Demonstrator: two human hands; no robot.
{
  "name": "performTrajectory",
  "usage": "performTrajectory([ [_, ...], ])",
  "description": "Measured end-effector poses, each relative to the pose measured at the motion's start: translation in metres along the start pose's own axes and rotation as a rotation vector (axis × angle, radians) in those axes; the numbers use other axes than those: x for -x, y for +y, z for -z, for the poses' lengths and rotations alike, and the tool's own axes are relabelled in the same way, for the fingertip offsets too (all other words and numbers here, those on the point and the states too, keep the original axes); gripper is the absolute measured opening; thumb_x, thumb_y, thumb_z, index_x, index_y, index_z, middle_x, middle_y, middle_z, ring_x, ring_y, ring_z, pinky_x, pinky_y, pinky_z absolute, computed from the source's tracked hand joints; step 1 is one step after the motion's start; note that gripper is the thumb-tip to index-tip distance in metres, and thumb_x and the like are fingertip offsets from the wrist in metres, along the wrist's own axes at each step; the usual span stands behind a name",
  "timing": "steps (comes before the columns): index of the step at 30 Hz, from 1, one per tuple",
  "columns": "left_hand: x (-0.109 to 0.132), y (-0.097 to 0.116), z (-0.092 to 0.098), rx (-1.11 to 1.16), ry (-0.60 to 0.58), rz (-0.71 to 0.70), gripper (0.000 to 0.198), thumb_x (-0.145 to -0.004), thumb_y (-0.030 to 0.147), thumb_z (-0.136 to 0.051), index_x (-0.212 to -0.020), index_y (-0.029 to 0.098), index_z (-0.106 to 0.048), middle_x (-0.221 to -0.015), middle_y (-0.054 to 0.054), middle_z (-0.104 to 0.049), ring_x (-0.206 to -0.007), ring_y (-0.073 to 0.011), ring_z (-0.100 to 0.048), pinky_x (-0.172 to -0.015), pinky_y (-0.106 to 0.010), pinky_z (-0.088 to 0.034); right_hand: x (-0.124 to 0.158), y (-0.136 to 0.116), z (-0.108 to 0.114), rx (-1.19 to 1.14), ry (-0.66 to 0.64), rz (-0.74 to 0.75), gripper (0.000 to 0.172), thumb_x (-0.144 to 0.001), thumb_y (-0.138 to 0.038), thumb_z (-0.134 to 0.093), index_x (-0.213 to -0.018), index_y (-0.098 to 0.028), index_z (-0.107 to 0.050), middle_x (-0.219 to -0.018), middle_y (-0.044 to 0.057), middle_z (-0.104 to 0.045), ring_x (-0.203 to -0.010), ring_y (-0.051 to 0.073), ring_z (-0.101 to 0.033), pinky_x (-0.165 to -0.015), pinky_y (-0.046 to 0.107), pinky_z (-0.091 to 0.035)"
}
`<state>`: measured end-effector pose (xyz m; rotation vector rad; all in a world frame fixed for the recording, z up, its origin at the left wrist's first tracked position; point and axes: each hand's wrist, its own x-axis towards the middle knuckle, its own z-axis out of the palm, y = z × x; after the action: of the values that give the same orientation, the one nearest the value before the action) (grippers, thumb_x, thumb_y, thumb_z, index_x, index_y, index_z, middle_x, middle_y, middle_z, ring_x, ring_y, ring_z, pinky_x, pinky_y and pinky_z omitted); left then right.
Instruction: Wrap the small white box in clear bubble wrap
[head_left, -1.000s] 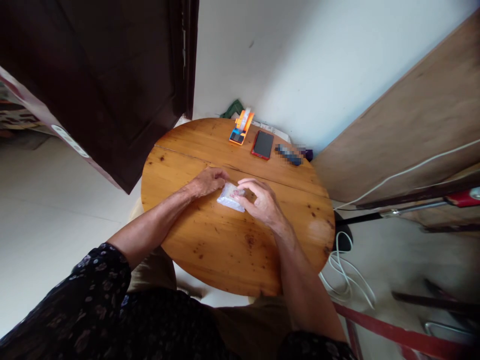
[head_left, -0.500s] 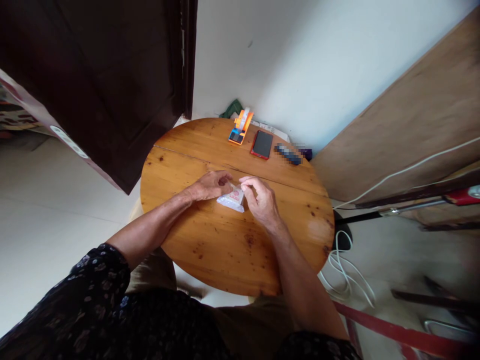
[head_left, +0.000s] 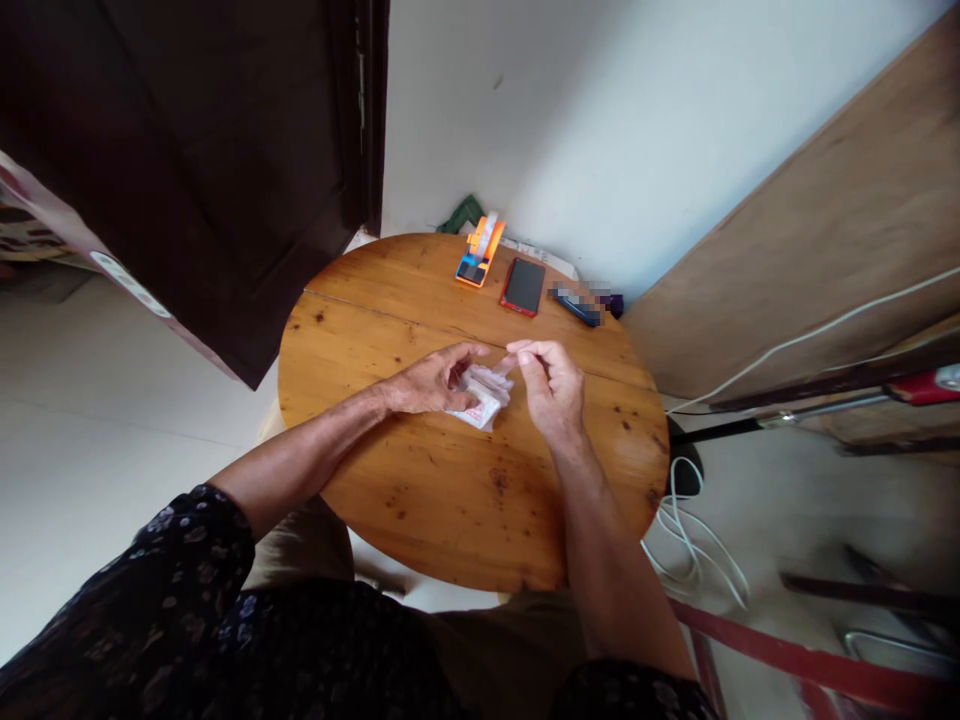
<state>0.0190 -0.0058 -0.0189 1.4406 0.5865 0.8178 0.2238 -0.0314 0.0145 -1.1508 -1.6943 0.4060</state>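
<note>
A small white packet with red print and crinkled clear wrapping sits low over the middle of the round wooden table. My left hand is closed on its left side, thumb across the near face and fingers curled over the far side. From the packet's upper right, a clear strip stretches up to my right hand. Thumb and forefinger of that hand pinch its end. Whether the strip is tape or part of the wrapping, I cannot tell.
At the table's far side stand an orange tape dispenser, a red-edged phone and a dark, partly blurred object. A dark door is at left. White cable lies coiled on the floor at right.
My right hand has moved right, away from the packet, drawing the clear strip out. The packet has turned and shifted slightly right in my left hand.
</note>
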Motion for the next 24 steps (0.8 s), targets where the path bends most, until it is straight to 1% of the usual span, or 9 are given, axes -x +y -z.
performTrajectory([
  [3, 0.000, 0.000, 0.000, 0.026, -0.044, -0.004, 0.082, -0.065, 0.025, -0.087, -0.138, 0.021, -0.050, -0.110, -0.005, -0.062, -0.096, -0.0163, -0.060, -0.090, -0.034, -0.047, -0.002, 0.000, 0.000, -0.035, 0.037, -0.035, 0.016, -0.097, -0.035, -0.055, -0.095, -0.023, -0.066, -0.090, 0.004, -0.076, -0.082, 0.020, -0.073, -0.078, 0.037, -0.056],
  [8, 0.003, 0.006, 0.000, 0.035, -0.109, 0.050, 0.088, -0.066, 0.023, -0.086, -0.143, 0.021, -0.045, -0.117, -0.007, -0.062, -0.096, -0.0164, -0.061, -0.092, -0.037, -0.048, -0.004, 0.001, -0.001, -0.144, 0.039, -0.061, 0.016, -0.097, -0.036, -0.057, -0.094, -0.024, -0.065, -0.074, -0.001, -0.073, -0.072, 0.018, -0.071, -0.082, 0.038, -0.054],
  [12, 0.005, 0.012, 0.001, 0.005, -0.167, 0.084, 0.094, -0.064, 0.023, -0.087, -0.147, 0.020, -0.043, -0.128, -0.011, -0.061, -0.111, -0.0209, -0.061, -0.100, -0.040, -0.048, -0.006, 0.004, -0.001, -0.198, 0.048, -0.106, 0.017, -0.097, -0.038, -0.057, -0.093, -0.023, -0.065, -0.072, -0.001, -0.072, -0.072, 0.018, -0.071, -0.084, 0.038, -0.053],
  [15, 0.006, 0.016, 0.002, -0.023, -0.157, 0.079, 0.098, -0.063, 0.029, -0.090, -0.149, 0.022, -0.042, -0.134, -0.013, -0.059, -0.119, -0.0234, -0.060, -0.101, -0.039, -0.049, -0.008, 0.009, -0.001, -0.200, 0.061, -0.175, 0.020, -0.096, -0.041, -0.056, -0.091, -0.023, -0.063, -0.071, -0.001, -0.071, -0.071, 0.018, -0.071, -0.083, 0.038, -0.054],
  [18, 0.008, 0.021, 0.002, -0.046, -0.157, 0.078, 0.102, -0.064, 0.034, -0.091, -0.152, 0.023, -0.041, -0.129, -0.013, -0.063, -0.116, -0.0245, -0.062, -0.099, -0.040, -0.050, -0.010, 0.014, 0.001, -0.180, 0.078, -0.246, 0.025, -0.094, -0.047, -0.054, -0.089, -0.023, -0.062, -0.069, 0.000, -0.070, -0.069, 0.018, -0.070, -0.082, 0.038, -0.055],
  [21, 0.011, 0.027, 0.002, -0.079, -0.164, 0.095, 0.102, -0.067, 0.036, -0.090, -0.154, 0.022, -0.039, -0.125, -0.015, -0.065, -0.114, -0.0255, -0.063, -0.098, -0.042, -0.049, -0.013, 0.021, 0.004, -0.194, 0.091, -0.297, 0.029, -0.091, -0.051, -0.057, -0.086, -0.023, -0.061, -0.068, 0.000, -0.069, -0.068, 0.018, -0.070, -0.081, 0.038, -0.056],
  [24, 0.012, 0.031, 0.002, -0.074, -0.162, 0.082, 0.093, -0.070, 0.036, -0.088, -0.150, 0.022, -0.045, -0.124, -0.014, -0.066, -0.112, -0.0250, -0.063, -0.096, -0.041, -0.049, -0.013, 0.030, 0.004, -0.207, 0.108, -0.335, 0.030, -0.087, -0.052, -0.061, -0.083, -0.023, -0.061, -0.071, 0.001, -0.071, -0.070, 0.018, -0.069, -0.079, 0.037, -0.056],
])
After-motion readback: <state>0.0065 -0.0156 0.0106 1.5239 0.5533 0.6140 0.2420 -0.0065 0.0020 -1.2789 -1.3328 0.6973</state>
